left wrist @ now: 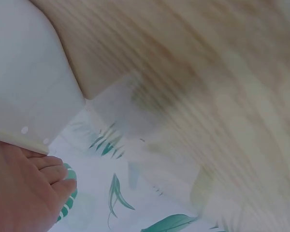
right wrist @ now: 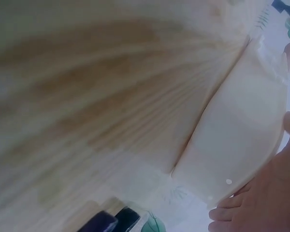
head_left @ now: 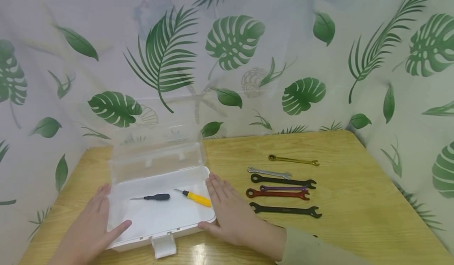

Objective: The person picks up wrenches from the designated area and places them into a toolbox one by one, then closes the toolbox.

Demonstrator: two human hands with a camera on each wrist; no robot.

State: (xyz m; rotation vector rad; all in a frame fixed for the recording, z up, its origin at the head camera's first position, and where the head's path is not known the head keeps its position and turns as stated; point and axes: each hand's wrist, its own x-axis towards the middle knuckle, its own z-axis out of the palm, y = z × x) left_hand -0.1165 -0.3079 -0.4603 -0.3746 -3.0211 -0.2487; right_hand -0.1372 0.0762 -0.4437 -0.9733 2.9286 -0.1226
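Note:
A shallow white box [head_left: 166, 217] with a raised clear lid [head_left: 159, 160] lies between my two hands. Along its left side rests my left hand [head_left: 86, 227], fingers straight and thumb over the front left of the rim. My right hand [head_left: 235, 214] lies flat against the right side, its thumb by the front right corner. In the left wrist view, the fingers [left wrist: 50, 171] touch the box edge. Inside the box are a black-handled tool [head_left: 157, 197] with a thin pointed blade and a yellow-handled tool [head_left: 198, 199] with a black collar and short blade.
Right of the box lie several wrenches: gold [head_left: 294, 160], silver [head_left: 264, 172], purple [head_left: 280, 188], red [head_left: 276, 194] and two black ones, the nearer black wrench [head_left: 285, 210] lowest. A white latch [head_left: 164, 246] hangs at the box front. Leaf-patterned cloth [head_left: 230, 60] backs the wooden table [head_left: 354, 202].

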